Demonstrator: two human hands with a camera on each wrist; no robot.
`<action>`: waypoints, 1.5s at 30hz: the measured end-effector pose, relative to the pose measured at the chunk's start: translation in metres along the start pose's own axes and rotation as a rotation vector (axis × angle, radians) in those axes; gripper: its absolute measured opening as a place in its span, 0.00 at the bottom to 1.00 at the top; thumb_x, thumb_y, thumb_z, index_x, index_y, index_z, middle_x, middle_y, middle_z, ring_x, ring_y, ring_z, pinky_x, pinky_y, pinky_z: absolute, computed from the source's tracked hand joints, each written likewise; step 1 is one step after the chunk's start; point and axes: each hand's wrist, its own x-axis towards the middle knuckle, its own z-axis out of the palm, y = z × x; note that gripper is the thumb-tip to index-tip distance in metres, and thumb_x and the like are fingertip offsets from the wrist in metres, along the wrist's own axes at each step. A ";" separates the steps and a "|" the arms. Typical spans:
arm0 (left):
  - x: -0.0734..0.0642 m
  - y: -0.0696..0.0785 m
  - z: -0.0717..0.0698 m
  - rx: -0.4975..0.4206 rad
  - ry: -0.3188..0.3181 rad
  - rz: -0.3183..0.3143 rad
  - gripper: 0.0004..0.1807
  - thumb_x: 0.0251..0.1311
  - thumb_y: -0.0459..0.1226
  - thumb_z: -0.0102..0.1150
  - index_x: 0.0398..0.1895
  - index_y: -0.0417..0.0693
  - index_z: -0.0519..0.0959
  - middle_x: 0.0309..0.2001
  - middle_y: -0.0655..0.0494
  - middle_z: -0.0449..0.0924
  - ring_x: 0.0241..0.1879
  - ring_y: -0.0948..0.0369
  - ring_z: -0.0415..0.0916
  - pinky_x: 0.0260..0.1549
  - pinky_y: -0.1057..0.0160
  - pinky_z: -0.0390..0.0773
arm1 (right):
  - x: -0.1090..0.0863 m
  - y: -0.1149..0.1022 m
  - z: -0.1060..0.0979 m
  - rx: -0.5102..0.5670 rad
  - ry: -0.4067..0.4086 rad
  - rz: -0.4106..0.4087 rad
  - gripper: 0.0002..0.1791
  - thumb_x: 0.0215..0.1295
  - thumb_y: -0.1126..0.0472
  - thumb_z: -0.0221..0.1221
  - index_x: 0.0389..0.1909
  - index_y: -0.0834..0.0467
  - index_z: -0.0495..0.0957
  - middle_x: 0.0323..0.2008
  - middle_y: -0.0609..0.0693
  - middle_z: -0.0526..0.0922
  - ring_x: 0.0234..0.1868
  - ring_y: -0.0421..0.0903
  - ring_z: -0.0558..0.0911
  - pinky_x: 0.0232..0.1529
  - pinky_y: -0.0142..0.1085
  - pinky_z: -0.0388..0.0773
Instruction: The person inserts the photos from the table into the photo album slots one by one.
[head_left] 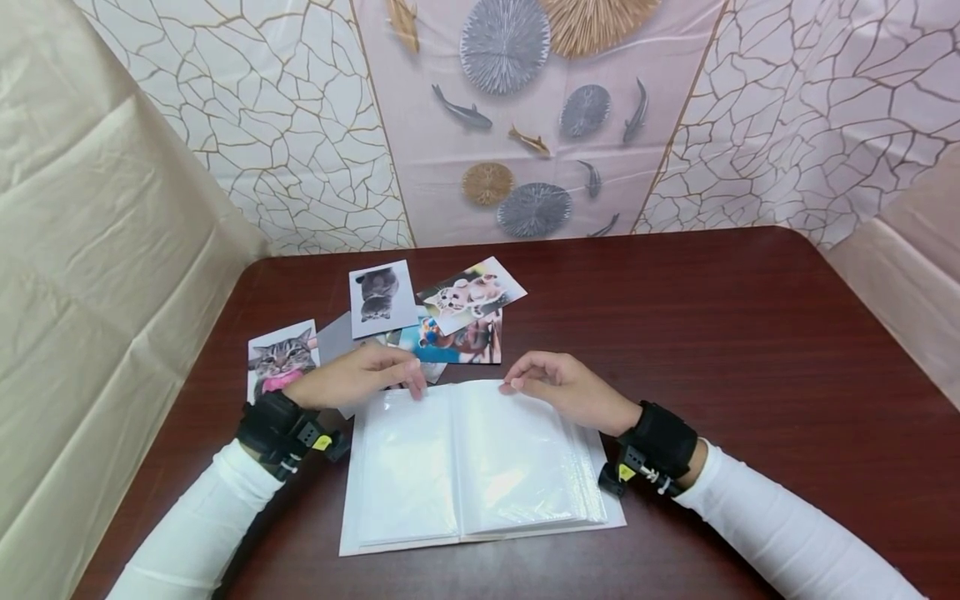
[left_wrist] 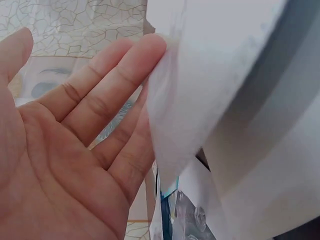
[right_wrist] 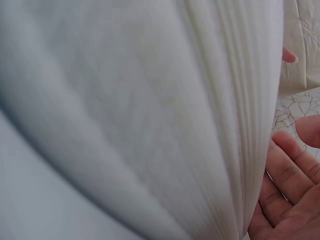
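Observation:
A photo album (head_left: 408,475) with clear plastic sleeves lies spread on the table, its pockets showing white. My left hand (head_left: 375,371) reaches over the top of the left page, and its fingertips touch that edge. In the left wrist view the fingers (left_wrist: 107,100) are nearly straight against a white page (left_wrist: 200,65), with the thumb held away. At the right page's top edge rests my right hand (head_left: 566,387). The right wrist view shows its fingers (right_wrist: 287,175) extended beside the fanned pages (right_wrist: 235,125), thumb apart from them.
Behind the album lie several loose photos: a tabby cat with pink (head_left: 283,360), grey kittens on white (head_left: 381,298), a pale animal (head_left: 472,294) and a blue-toned picture (head_left: 480,342). They partly overlap. Patterned cloth (head_left: 300,125) hangs behind the dark wooden table (head_left: 720,333).

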 end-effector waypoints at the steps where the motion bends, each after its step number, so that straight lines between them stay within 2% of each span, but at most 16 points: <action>1: 0.000 0.000 0.001 0.006 0.004 -0.009 0.21 0.80 0.47 0.42 0.46 0.50 0.86 0.46 0.59 0.87 0.50 0.60 0.81 0.58 0.54 0.78 | 0.000 0.000 0.000 0.000 0.001 -0.001 0.09 0.76 0.61 0.56 0.50 0.60 0.80 0.50 0.55 0.88 0.59 0.51 0.82 0.55 0.26 0.75; 5: 0.002 0.001 0.005 0.054 0.028 -0.039 0.17 0.77 0.50 0.48 0.44 0.55 0.86 0.43 0.62 0.86 0.47 0.60 0.79 0.51 0.57 0.77 | 0.001 0.001 0.000 -0.005 0.000 -0.006 0.09 0.76 0.61 0.56 0.50 0.60 0.80 0.50 0.54 0.88 0.58 0.50 0.82 0.55 0.26 0.75; 9: 0.004 0.000 0.008 0.133 0.081 -0.047 0.11 0.72 0.51 0.57 0.42 0.59 0.86 0.38 0.65 0.84 0.40 0.60 0.75 0.38 0.62 0.74 | 0.001 0.002 0.000 -0.011 -0.002 -0.006 0.09 0.76 0.61 0.56 0.50 0.60 0.80 0.50 0.55 0.88 0.58 0.50 0.82 0.55 0.26 0.75; 12: 0.006 -0.001 0.008 0.188 0.161 -0.049 0.07 0.69 0.48 0.62 0.41 0.60 0.85 0.34 0.66 0.83 0.36 0.62 0.75 0.33 0.65 0.75 | 0.001 0.002 0.000 -0.015 0.000 -0.003 0.09 0.76 0.61 0.56 0.50 0.60 0.80 0.50 0.54 0.88 0.58 0.51 0.82 0.55 0.26 0.76; 16: 0.008 -0.003 0.004 0.254 0.297 -0.078 0.02 0.68 0.42 0.64 0.40 0.57 0.83 0.32 0.63 0.82 0.34 0.63 0.77 0.33 0.64 0.78 | 0.002 0.002 0.000 -0.022 0.001 0.002 0.09 0.76 0.61 0.55 0.50 0.59 0.80 0.50 0.54 0.88 0.58 0.50 0.82 0.55 0.26 0.75; 19: 0.009 -0.004 -0.001 0.330 0.382 -0.122 0.05 0.67 0.39 0.65 0.44 0.53 0.83 0.33 0.61 0.83 0.33 0.62 0.78 0.32 0.63 0.79 | 0.002 0.002 0.000 -0.024 -0.001 0.002 0.09 0.76 0.61 0.55 0.50 0.59 0.80 0.50 0.54 0.88 0.58 0.50 0.82 0.55 0.26 0.75; 22: 0.011 -0.006 -0.005 0.441 0.430 -0.162 0.10 0.67 0.38 0.65 0.49 0.49 0.83 0.36 0.57 0.85 0.34 0.60 0.78 0.32 0.61 0.81 | 0.002 0.001 0.000 -0.023 -0.002 -0.004 0.09 0.76 0.61 0.55 0.50 0.60 0.80 0.50 0.54 0.88 0.58 0.51 0.82 0.55 0.26 0.75; 29: 0.012 -0.014 -0.013 0.685 0.461 -0.190 0.15 0.65 0.38 0.66 0.54 0.47 0.83 0.48 0.51 0.86 0.46 0.55 0.84 0.45 0.52 0.85 | 0.002 0.001 0.000 -0.022 -0.001 -0.008 0.09 0.76 0.62 0.55 0.50 0.60 0.80 0.50 0.54 0.88 0.58 0.50 0.82 0.55 0.26 0.75; 35: 0.012 -0.022 -0.020 0.841 0.464 -0.174 0.20 0.61 0.36 0.69 0.56 0.43 0.82 0.50 0.46 0.87 0.49 0.51 0.85 0.47 0.51 0.85 | 0.002 0.001 0.000 -0.025 0.000 -0.011 0.09 0.76 0.62 0.55 0.50 0.60 0.80 0.50 0.54 0.88 0.57 0.50 0.82 0.55 0.26 0.75; 40: 0.011 -0.026 -0.024 0.890 0.477 -0.190 0.20 0.59 0.34 0.71 0.55 0.41 0.83 0.45 0.45 0.88 0.44 0.51 0.86 0.44 0.52 0.85 | 0.002 0.001 0.000 -0.029 0.002 -0.004 0.09 0.76 0.62 0.55 0.50 0.59 0.80 0.50 0.53 0.88 0.58 0.50 0.82 0.56 0.26 0.75; 45: 0.009 -0.028 -0.029 0.871 0.447 -0.259 0.20 0.58 0.33 0.71 0.54 0.40 0.83 0.42 0.43 0.88 0.40 0.51 0.86 0.44 0.51 0.86 | 0.002 0.001 0.000 -0.020 -0.002 -0.007 0.09 0.76 0.63 0.55 0.50 0.60 0.80 0.50 0.54 0.88 0.58 0.51 0.82 0.55 0.27 0.76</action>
